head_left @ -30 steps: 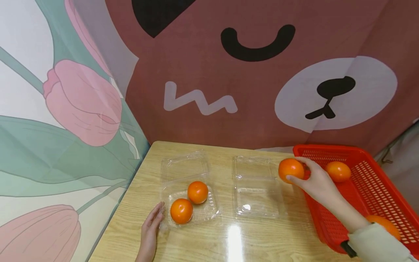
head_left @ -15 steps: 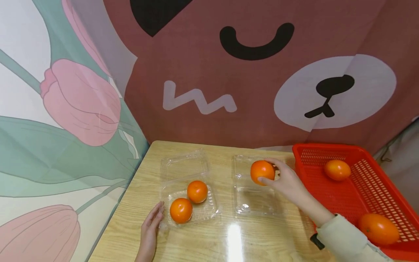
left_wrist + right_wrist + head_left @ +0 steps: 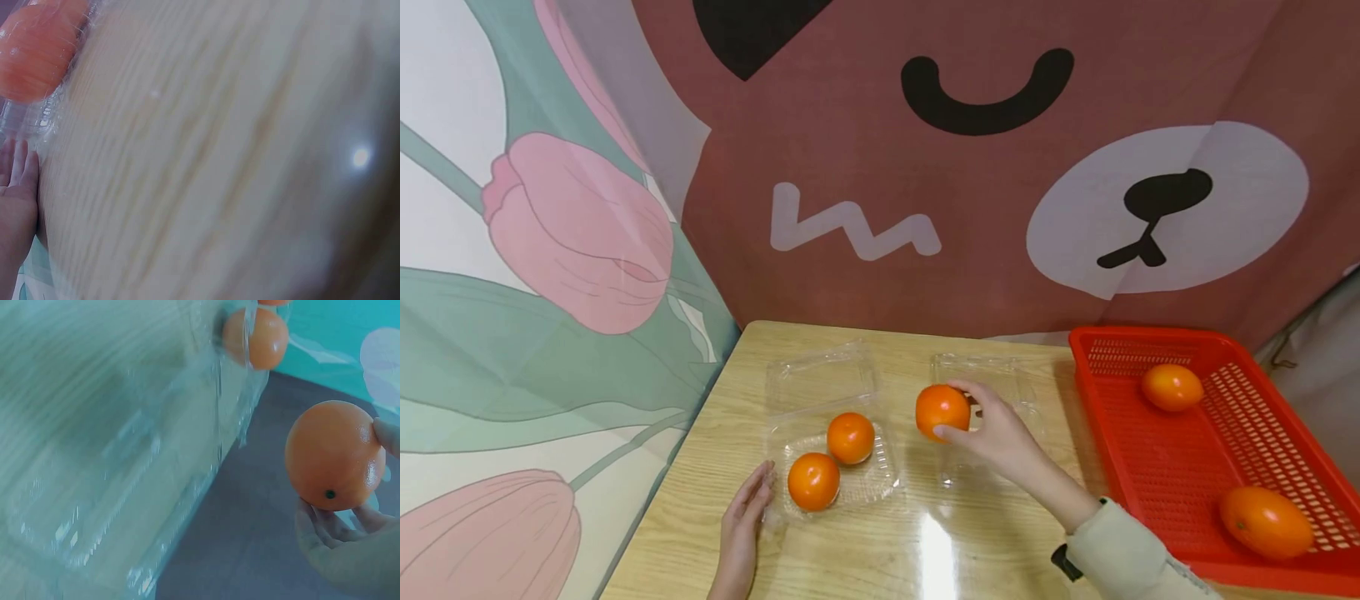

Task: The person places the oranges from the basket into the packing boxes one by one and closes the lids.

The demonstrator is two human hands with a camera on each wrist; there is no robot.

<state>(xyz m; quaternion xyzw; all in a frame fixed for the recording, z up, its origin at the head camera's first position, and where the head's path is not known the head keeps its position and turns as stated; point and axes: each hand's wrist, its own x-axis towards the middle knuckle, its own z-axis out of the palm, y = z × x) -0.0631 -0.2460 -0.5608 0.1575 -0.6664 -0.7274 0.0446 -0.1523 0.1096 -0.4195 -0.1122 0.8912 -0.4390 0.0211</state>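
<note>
Head view: a red perforated basket [image 3: 1172, 475] holds two oranges [image 3: 1266, 522]; on the wood-grained desk [image 3: 827, 562], an open clear clamshell [image 3: 880, 473] holds two glossy round ones. The right hand [image 3: 1003, 437] — its grip pinching a held orange [image 3: 943, 413] — overlaps a second clear clamshell [image 3: 1022, 375] (also open). Left wrist view: the left hand's [image 3: 17, 203] grip lies spread near crinkly plastic; contact is hard to tell. Right wrist view: a green stem spot [image 3: 330, 494] marks the held orange.

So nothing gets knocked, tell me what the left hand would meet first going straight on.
Likely the clear container with two oranges; whether the left hand touches it is unclear.
</note>
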